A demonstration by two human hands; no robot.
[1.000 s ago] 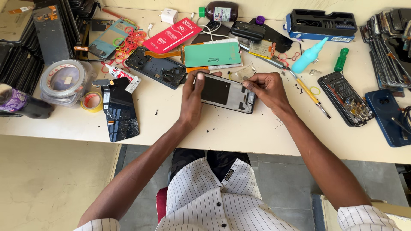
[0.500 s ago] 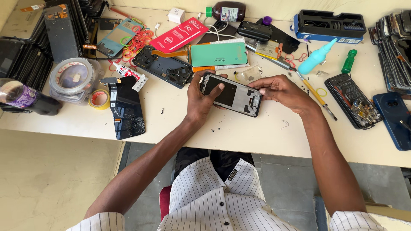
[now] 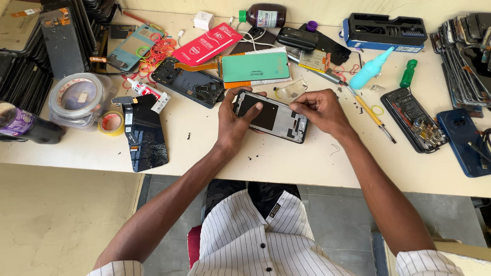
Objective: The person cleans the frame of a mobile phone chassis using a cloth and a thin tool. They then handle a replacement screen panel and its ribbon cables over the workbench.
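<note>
Nearest the camera is a striped white shirt (image 3: pixel 255 240), with both bare forearms reaching up onto the pale table (image 3: pixel 286 163). At the centre of the table lies an opened phone frame (image 3: pixel 271 117), dark inside, tilted a little with its right end lower. The left hand (image 3: pixel 232 125) grips its left end, thumb laid across the dark inner face and fingers curled round the upper edge. The right hand (image 3: pixel 319 110) is at its upper right edge, fingertips pinched together on the rim (whether something tiny sits between them cannot be told).

At nine o'clock from the frame lies a cracked black screen panel (image 3: pixel 146 138), and just beyond it a roll of yellow tape (image 3: pixel 110 122) and a clear tub (image 3: pixel 82 97). At three o'clock a yellow-handled screwdriver (image 3: pixel 371 112) lies slanted, with an opened phone (image 3: pixel 414 120) showing its circuit parts past it, then a blue phone back (image 3: pixel 460 138).

At twelve o'clock, just above the hands, is a green flat pack (image 3: pixel 255 67); at eleven a red packet (image 3: pixel 207 43). Farther off stand a brown bottle (image 3: pixel 266 15), a turquoise squeeze bottle (image 3: pixel 371 69) and a blue tool case (image 3: pixel 383 30).
</note>
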